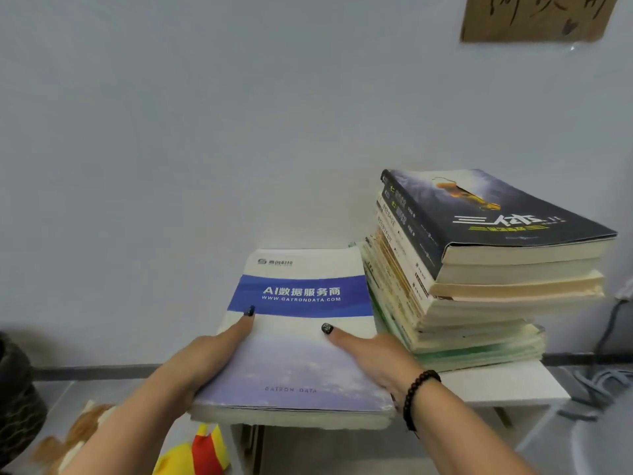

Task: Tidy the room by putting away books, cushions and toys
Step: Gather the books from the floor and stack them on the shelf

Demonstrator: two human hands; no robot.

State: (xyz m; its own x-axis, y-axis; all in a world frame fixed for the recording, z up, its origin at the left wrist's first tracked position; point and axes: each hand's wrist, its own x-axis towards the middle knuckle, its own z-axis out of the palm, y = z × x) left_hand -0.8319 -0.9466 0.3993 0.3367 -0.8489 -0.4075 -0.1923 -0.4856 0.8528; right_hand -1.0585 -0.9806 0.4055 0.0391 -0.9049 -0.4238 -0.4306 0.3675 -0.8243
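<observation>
Hands, left hand (209, 351) and right hand (373, 354), grip blue-banded booklet stack (298, 341) just left of book pile (479, 269); slide square against pile, flush on white shelf (507, 382).

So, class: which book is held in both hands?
The blue-banded book, gripped by the left hand and right hand. It sits beside the stack, whose books nobody touches.
</observation>
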